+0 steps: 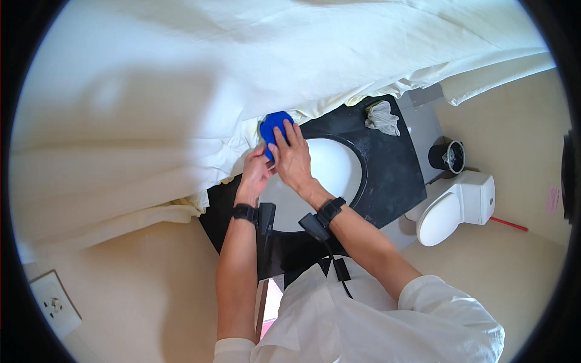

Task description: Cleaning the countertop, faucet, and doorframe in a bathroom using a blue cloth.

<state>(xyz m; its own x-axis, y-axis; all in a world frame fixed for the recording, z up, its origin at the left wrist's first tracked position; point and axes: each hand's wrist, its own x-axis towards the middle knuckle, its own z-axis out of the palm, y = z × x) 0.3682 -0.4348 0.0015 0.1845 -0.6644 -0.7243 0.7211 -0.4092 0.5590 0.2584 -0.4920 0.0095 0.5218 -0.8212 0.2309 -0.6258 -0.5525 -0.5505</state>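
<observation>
My right hand (292, 158) lies flat over a blue rounded object (273, 125) at the far rim of a white oval sink (339, 172), fingers spread on it. My left hand (255, 172) is just beside and below, its fingers curled at the object's lower edge; what it grips is hidden. Both wrists wear black bands with small devices. The sink is set in a black counter (393, 175).
A large white sheet (181, 91) drapes over the counter's far side. A crumpled grey cloth (382, 117) lies at the counter's back right corner. A white toilet (454, 206) and a small black bin (448, 156) stand to the right. A wall socket (53, 305) is at lower left.
</observation>
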